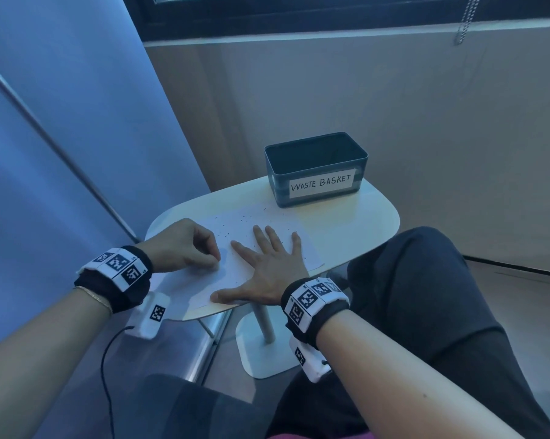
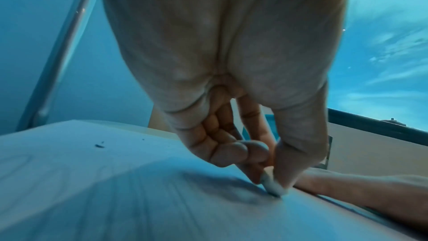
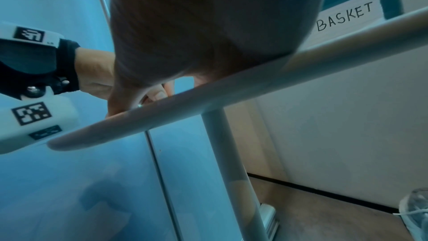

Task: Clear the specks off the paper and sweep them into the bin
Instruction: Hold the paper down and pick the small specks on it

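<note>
A white paper [image 1: 229,280] lies on the small table [image 1: 356,223] with fine dark specks [image 1: 235,224] scattered over its far half. My right hand [image 1: 267,267] lies flat on the paper, fingers spread. My left hand [image 1: 216,259] is at the paper's left side, where its thumb and forefinger pinch a small white eraser-like piece [image 2: 274,189] down onto the paper [image 2: 115,190]. A few specks [image 2: 99,145] lie to the left of it. The dark bin [image 1: 278,188], labelled WASTE BASKET, stands open at the table's far end, beyond both hands.
The table has a rounded edge [image 3: 231,87] and a single pedestal leg [image 1: 264,321]. My knee in dark trousers [image 1: 425,280] sits close to the table's right side. A blue panel [image 1: 61,137] rises on the left, with a beige wall behind the bin.
</note>
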